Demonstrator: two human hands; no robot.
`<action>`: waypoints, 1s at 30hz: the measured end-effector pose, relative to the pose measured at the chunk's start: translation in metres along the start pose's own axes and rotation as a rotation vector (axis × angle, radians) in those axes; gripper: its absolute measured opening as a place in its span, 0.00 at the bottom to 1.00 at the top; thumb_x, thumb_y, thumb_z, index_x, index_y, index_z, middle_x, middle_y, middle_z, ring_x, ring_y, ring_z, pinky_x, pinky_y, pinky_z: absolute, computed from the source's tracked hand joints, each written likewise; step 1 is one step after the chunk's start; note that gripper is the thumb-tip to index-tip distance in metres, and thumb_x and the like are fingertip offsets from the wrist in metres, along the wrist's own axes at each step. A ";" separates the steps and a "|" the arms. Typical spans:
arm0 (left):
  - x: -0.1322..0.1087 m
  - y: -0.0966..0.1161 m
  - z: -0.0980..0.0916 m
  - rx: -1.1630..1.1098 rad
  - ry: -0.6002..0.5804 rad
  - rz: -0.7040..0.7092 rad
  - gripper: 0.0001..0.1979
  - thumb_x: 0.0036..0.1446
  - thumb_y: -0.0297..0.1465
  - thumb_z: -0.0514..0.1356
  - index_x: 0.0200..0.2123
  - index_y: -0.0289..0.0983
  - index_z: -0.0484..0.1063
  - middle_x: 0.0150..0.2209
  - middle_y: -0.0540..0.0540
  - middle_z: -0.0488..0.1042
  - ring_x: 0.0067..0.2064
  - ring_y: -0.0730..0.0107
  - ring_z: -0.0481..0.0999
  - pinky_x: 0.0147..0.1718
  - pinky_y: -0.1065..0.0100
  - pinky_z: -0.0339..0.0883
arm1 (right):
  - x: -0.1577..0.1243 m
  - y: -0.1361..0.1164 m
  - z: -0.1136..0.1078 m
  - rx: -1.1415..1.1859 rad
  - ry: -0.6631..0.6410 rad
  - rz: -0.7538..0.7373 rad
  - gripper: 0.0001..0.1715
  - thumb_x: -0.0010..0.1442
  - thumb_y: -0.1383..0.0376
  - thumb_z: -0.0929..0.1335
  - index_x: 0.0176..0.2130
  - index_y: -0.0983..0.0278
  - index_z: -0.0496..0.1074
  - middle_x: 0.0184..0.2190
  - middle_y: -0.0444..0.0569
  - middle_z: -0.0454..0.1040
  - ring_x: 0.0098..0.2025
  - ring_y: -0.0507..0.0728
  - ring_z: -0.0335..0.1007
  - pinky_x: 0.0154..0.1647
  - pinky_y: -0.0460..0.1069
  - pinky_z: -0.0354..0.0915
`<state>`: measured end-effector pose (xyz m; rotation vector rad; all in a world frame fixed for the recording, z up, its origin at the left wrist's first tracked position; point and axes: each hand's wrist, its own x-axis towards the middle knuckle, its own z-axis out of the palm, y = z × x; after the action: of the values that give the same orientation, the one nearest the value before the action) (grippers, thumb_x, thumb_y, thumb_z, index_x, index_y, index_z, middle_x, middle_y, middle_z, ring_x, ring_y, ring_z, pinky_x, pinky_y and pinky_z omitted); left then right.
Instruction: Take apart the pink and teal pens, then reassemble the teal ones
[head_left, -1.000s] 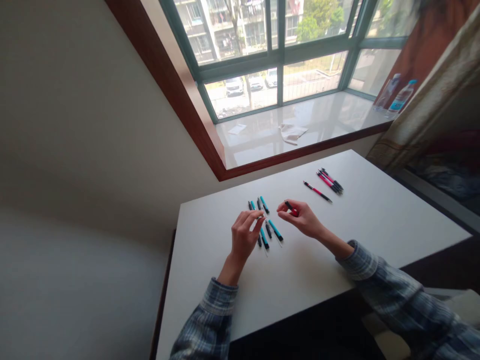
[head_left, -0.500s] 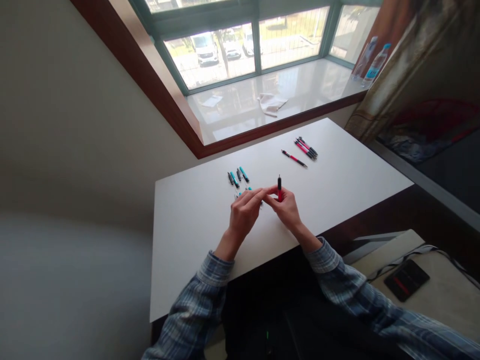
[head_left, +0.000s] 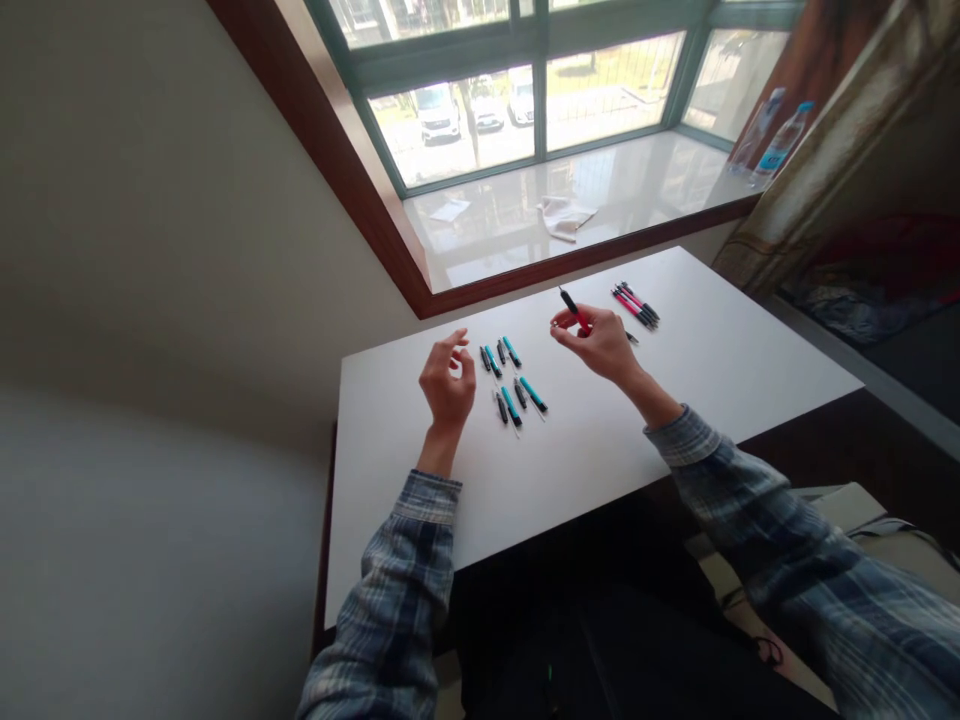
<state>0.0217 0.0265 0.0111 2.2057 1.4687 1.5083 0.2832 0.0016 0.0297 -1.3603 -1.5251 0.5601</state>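
My right hand [head_left: 596,345] is closed on a red pen [head_left: 576,312] with a black end, held tilted above the far part of the table. A small shiny spot shows at its fingertips, too small to name. Beneath this hand, the dark tip of another pen [head_left: 631,338] sticks out; the hand hides the rest. My left hand [head_left: 448,380] hovers above the table to the left, fingers bent and apart, with nothing visible in them. Beside it lie disassembled pens in small groups: teal barrels [head_left: 533,393], black parts [head_left: 502,407] and thin white refills [head_left: 538,412].
The white table [head_left: 405,480] stands against a window sill [head_left: 502,240] bearing a cloth [head_left: 564,216], a paper and two plastic bottles [head_left: 784,140]. Several red and black pens [head_left: 636,305] lie together near the table's far right. A curtain [head_left: 817,150] hangs at the right.
My hands, together before, have separated: the left moved left and up, the right moved right and farther out with the red pen. The teal pen parts are now uncovered.
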 end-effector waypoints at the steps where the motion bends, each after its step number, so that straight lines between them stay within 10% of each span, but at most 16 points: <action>1: 0.003 -0.010 -0.005 0.021 0.070 -0.056 0.16 0.65 0.24 0.54 0.52 0.37 0.76 0.43 0.44 0.80 0.37 0.70 0.78 0.37 0.69 0.72 | 0.008 0.008 0.004 -0.069 -0.010 0.001 0.13 0.63 0.57 0.71 0.43 0.62 0.80 0.36 0.48 0.82 0.35 0.56 0.75 0.37 0.50 0.66; 9: 0.000 -0.032 -0.009 -0.003 0.224 -0.293 0.13 0.62 0.24 0.54 0.44 0.36 0.77 0.40 0.45 0.80 0.37 0.70 0.78 0.35 0.71 0.71 | 0.033 0.066 0.052 -0.438 -0.094 0.139 0.12 0.61 0.61 0.70 0.41 0.60 0.82 0.36 0.49 0.83 0.37 0.58 0.76 0.40 0.50 0.65; 30: -0.017 -0.015 0.001 -0.156 0.055 -0.287 0.13 0.59 0.21 0.55 0.37 0.38 0.79 0.38 0.46 0.80 0.34 0.69 0.76 0.33 0.70 0.69 | 0.058 0.063 0.089 -0.490 -0.213 0.050 0.17 0.63 0.53 0.68 0.36 0.60 0.82 0.32 0.50 0.82 0.33 0.59 0.74 0.34 0.48 0.58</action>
<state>0.0119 0.0223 -0.0092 1.7922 1.5447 1.5373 0.2412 0.0952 -0.0391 -1.7554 -1.8884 0.3814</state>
